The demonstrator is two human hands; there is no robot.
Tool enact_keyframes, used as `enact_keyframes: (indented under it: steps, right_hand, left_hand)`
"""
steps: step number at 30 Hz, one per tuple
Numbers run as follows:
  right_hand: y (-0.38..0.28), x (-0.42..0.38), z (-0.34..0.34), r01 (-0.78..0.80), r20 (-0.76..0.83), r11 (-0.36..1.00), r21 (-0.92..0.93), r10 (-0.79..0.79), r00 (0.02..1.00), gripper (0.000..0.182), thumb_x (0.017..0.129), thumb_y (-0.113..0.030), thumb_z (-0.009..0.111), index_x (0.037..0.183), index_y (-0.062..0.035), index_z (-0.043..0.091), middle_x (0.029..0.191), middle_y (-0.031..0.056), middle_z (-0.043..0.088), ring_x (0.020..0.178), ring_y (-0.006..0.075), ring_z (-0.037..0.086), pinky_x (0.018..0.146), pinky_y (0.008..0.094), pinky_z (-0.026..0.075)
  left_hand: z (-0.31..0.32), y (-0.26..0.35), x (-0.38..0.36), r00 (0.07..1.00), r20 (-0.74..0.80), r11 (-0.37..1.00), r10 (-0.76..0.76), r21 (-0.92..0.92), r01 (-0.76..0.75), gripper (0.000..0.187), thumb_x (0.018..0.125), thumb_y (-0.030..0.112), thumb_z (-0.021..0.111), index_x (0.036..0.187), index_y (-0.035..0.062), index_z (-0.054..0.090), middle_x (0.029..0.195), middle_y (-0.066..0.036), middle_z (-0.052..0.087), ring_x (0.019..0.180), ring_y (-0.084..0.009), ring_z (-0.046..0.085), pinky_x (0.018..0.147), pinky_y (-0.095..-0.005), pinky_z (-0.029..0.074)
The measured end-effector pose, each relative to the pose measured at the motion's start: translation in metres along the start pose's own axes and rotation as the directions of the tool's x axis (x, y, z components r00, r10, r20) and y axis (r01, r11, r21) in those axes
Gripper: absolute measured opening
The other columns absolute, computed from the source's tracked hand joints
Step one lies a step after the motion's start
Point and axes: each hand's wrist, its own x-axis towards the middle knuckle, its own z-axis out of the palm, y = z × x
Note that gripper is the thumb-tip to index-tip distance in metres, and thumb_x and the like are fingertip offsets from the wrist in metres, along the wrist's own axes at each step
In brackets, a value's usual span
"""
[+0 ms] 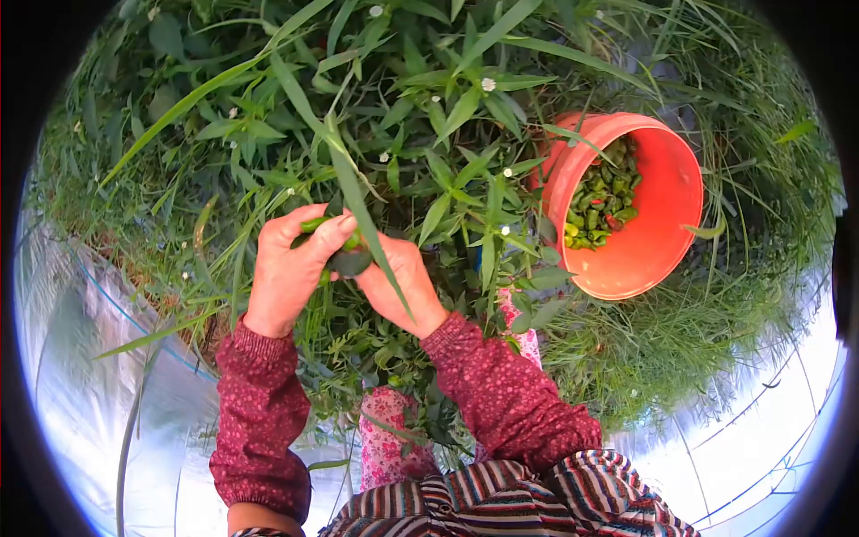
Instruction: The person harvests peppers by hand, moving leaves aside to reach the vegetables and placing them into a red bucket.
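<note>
Near the middle of the view, my left hand (291, 264) is closed, thumb and fingers pinched on a green pepper (314, 225). Close on its right, my right hand (401, 277) is beside the same cluster of green peppers and dark leaves (349, 261); its fingertips are hidden behind the leaves and a long grass blade (358, 201). Dark red patterned sleeves cover both forearms. An orange bucket (658, 255) leans tilted at the right, with many small green peppers (601, 201) and a few red ones inside.
Dense weeds with small white flowers (488, 84) and tall grass surround the hands. Shiny plastic sheeting (103, 385) lies at the lower left and lower right (752, 438). My pink flowered legwear (389, 438) shows below the hands.
</note>
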Motion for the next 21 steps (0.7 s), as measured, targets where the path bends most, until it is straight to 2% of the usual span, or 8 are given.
enact_keyframes:
  steps: [1, 4, 8, 11, 15, 17, 18, 21]
  right_hand:
    - [0.004, 0.003, 0.002, -0.032, -0.024, 0.954, 0.299, 0.041, 0.999, 0.007, 0.087, -0.005, 0.058, 0.09, 0.0017, 0.058, 0.081, 0.0042, 0.065, 0.074, 0.0098, 0.061, 0.067, 0.0275, 0.05]
    - [0.003, 0.0, -0.009, 0.032, 0.093, 0.999, -0.013, -0.031, 0.995, 0.007, 0.087, -0.008, 0.058, 0.088, -0.0004, 0.058, 0.078, 0.0048, 0.067, 0.071, 0.0088, 0.061, 0.068, 0.0273, 0.049]
    - [-0.002, 0.001, -0.009, 0.005, 0.214, 0.997, 0.074, -0.02, 0.977, 0.008, 0.086, -0.011, 0.058, 0.083, -0.0037, 0.057, 0.078, 0.0041, 0.067, 0.069, 0.0135, 0.063, 0.066, 0.0275, 0.048]
    - [-0.015, -0.008, -0.02, 0.262, 0.436, 0.743, -0.616, 0.045, 0.899, 0.007, 0.071, -0.008, 0.056, 0.077, -0.0075, 0.06, 0.068, 0.014, 0.058, 0.066, 0.0357, 0.058, 0.061, 0.0395, 0.047]
    - [0.032, -0.033, 0.001, 0.288, 0.548, 0.505, -0.814, 0.501, 0.67, 0.012, 0.078, -0.018, 0.055, 0.078, -0.0079, 0.062, 0.071, 0.0149, 0.061, 0.071, 0.0365, 0.06, 0.063, 0.0458, 0.046]
    - [0.033, -0.033, 0.006, 0.212, 0.489, 0.516, -0.83, 0.489, 0.722, 0.014, 0.07, -0.012, 0.056, 0.076, -0.0024, 0.064, 0.075, 0.018, 0.062, 0.076, 0.0358, 0.062, 0.068, 0.047, 0.048]
    - [0.034, -0.037, 0.005, 0.202, 0.488, 0.552, -0.809, 0.438, 0.755, 0.016, 0.071, -0.013, 0.055, 0.079, -0.0028, 0.063, 0.077, 0.018, 0.062, 0.078, 0.0357, 0.062, 0.07, 0.047, 0.047]
    - [0.039, -0.047, 0.0, 0.186, 0.469, 0.65, -0.737, 0.293, 0.834, 0.02, 0.075, -0.017, 0.053, 0.087, -0.0041, 0.062, 0.086, 0.018, 0.062, 0.084, 0.0354, 0.061, 0.075, 0.047, 0.046]
  left_hand:
    - [-0.001, 0.001, 0.001, 0.999, -0.029, 0.999, -0.042, -0.031, 0.041, 0.023, 0.089, 0.023, 0.06, 0.094, 0.002, 0.066, 0.074, -0.002, 0.063, 0.062, -0.0074, 0.057, 0.05, -0.0217, 0.042]
    - [-0.015, 0.006, 0.007, 0.987, 0.064, 0.982, -0.15, -0.108, 0.157, 0.026, 0.089, 0.026, 0.06, 0.092, -0.0002, 0.063, 0.071, -0.005, 0.062, 0.053, -0.0091, 0.056, 0.041, -0.0208, 0.041]
    - [-0.018, 0.011, 0.006, 0.962, 0.155, 0.955, -0.225, -0.161, 0.249, 0.03, 0.091, 0.029, 0.057, 0.089, -0.0009, 0.061, 0.066, -0.007, 0.059, 0.044, -0.0108, 0.052, 0.035, -0.0201, 0.039]
    - [-0.019, 0.027, 0.013, 0.99, 0.081, 0.86, -0.111, -0.491, 0.137, 0.029, 0.088, 0.032, 0.061, 0.085, 0.0031, 0.057, 0.064, -0.003, 0.058, 0.041, -0.0072, 0.048, 0.033, -0.0199, 0.032]
    - [0.033, 0.09, 0.033, 0.963, 0.27, 0.996, -0.01, -0.078, 0.032, 0.026, 0.086, 0.031, 0.062, 0.087, 0.0048, 0.065, 0.07, -0.003, 0.062, 0.045, -0.0054, 0.049, 0.039, -0.0192, 0.038]
    - [0.108, 0.101, 0.033, 0.844, 0.534, 0.994, -0.055, -0.05, 0.096, 0.016, 0.087, 0.018, 0.062, 0.092, 0.0028, 0.063, 0.068, -0.001, 0.06, 0.053, -0.0049, 0.052, 0.047, -0.0185, 0.042]
    - [0.152, 0.07, 0.042, 0.795, 0.536, 0.956, 0.286, -0.219, -0.196, 0.017, 0.086, 0.017, 0.064, 0.092, 0.0005, 0.063, 0.069, -0.001, 0.059, 0.06, -0.0053, 0.054, 0.051, -0.0222, 0.045]
    - [0.244, 0.042, 0.044, 0.708, 0.517, 0.872, 0.481, -0.198, -0.448, 0.041, 0.084, 0.021, 0.064, 0.111, -0.0059, 0.049, 0.079, -0.008, 0.06, 0.07, -0.0195, 0.058, 0.063, -0.0318, 0.049]
